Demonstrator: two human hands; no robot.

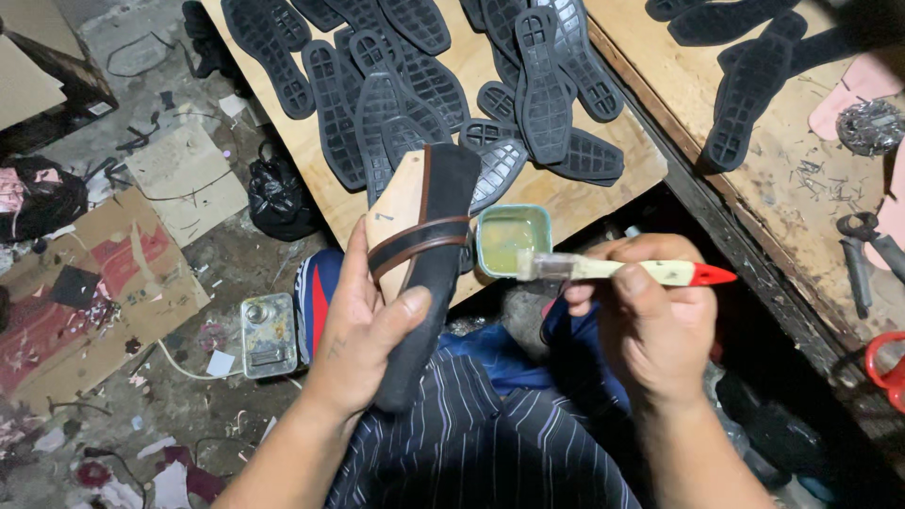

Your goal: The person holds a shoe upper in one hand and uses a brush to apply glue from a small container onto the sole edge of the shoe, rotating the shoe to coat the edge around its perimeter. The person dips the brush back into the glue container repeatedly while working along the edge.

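The left hand [363, 325] is wrapped around a sandal [424, 254] with a tan insole, a brown strap and a black underside, fingers behind it and thumb pressed across its front, holding it upright over the person's lap in striped trousers [481, 443]. The sandal's toe end overlaps the near edge of the wooden desk [575, 203], and its right side sits just beside a small square tin of yellowish glue [512, 240] that rests at that same edge. The right hand [650, 316] is closed in a pinch on a brush [627, 270] with a pale handle and red tip, held level; the bristle end touches the tin's right rim while the red tip points out to the right over the dark gap between the desk and a second wooden desk [792, 179]. Behind the tin the first desk is crowded with black rubber soles [405, 85], piled nearly to the front edge, so only a narrow strip of bare wood remains around the tin. More soles [754, 85] lie on the second desk, with scattered nails [815, 179] and pliers [863, 250] near its right side. To the left, the floor [236, 273] carries cardboard scraps [104, 283], a black bag [278, 198] and a small metal box [269, 335], close by the left forearm.
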